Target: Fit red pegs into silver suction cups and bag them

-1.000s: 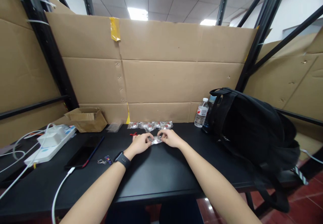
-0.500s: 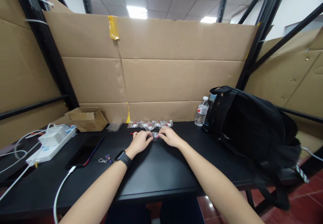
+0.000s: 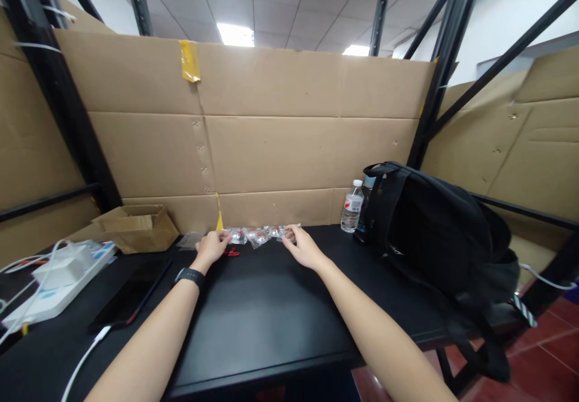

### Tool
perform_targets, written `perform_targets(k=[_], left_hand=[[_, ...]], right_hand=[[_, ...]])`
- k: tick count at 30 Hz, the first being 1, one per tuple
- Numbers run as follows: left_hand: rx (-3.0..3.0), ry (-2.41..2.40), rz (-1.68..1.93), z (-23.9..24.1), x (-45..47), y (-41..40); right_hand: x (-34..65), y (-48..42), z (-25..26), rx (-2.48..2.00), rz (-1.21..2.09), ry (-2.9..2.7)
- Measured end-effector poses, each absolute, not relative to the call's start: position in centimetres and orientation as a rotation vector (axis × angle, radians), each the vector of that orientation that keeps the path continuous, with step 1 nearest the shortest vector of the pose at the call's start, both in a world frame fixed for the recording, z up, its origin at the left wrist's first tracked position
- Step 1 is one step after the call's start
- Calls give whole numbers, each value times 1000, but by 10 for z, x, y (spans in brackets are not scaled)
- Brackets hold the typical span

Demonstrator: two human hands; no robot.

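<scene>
A row of small clear plastic packets (image 3: 257,236), with bits of red inside, lies near the back of the black tabletop. At the row's left end, my left hand (image 3: 210,249) has its fingers bent, the tips on the edge of the end packet (image 3: 237,235). My right hand (image 3: 304,248) has thumb and fingers closed around the rightmost packet (image 3: 289,234), which they partly cover. A knotted red cord (image 3: 233,252) lies just right of my left hand. Behind that hand is a flat clear plastic bag (image 3: 189,241). A dark watch is on my left wrist.
To the left are an open cardboard box (image 3: 136,233), a white power strip (image 3: 58,287) with cables, and a plugged-in phone (image 3: 129,296). A water bottle (image 3: 351,207) and a black backpack (image 3: 434,257) stand right. A cardboard wall (image 3: 271,154) closes the back.
My hands have moved apart and towards the back, from a packet held between them to the two ends of the row. The view has shifted slightly right.
</scene>
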State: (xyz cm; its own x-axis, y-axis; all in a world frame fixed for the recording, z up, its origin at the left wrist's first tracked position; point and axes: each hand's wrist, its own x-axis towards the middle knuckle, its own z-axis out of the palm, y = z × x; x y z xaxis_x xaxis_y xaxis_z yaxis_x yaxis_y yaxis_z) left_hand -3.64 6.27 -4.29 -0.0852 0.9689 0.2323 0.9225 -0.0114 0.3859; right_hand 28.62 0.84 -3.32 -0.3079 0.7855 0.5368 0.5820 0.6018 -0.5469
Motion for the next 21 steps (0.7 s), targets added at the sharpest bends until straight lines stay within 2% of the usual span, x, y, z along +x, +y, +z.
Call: perform_targets(k=[6, 12, 21], left_hand=[[2243, 2322, 837, -43, -24, 36], [2386, 2038, 596, -40, -33, 24], [2437, 1838, 425, -38, -37, 17]], right_hand=[[295, 9, -29, -1125, 256, -2131], [324, 13, -30, -1532, 226, -2291], [337, 21, -31, -1431, 423, -2335]])
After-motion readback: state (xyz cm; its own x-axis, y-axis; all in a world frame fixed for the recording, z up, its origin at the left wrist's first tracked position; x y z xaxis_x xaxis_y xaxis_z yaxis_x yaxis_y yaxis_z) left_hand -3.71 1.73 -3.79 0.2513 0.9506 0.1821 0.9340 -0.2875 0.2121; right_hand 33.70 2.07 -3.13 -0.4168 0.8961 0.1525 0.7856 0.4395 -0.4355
